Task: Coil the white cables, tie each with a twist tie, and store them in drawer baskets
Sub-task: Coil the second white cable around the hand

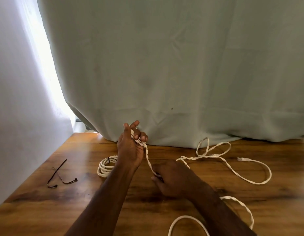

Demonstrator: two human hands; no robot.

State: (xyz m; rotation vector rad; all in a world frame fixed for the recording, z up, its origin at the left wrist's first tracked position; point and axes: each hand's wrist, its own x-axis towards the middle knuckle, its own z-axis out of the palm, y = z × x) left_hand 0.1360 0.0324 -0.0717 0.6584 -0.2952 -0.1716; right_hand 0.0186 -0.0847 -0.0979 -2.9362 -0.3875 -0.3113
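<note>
Your left hand is closed around several turns of the white cable. Your right hand pinches the same cable lower down, above the wooden table.

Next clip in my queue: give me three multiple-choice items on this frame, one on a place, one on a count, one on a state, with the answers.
1. Where does the tied cable coil lie?
A. On the wooden table, just left of the left forearm
B. In a drawer basket
C. On the curtain

2. How many dark ties lie loose on the table?
A. None
B. Two
C. Five

3. What is the left hand doing?
A. Resting flat and empty
B. Holding a tie
C. Gripping loops of white flat cable

Answers:
1 A, the coil sits on the wood beside the forearm.
2 B, two crossed ties lie at the left.
3 C, the cable runs from it to the right hand.
</note>
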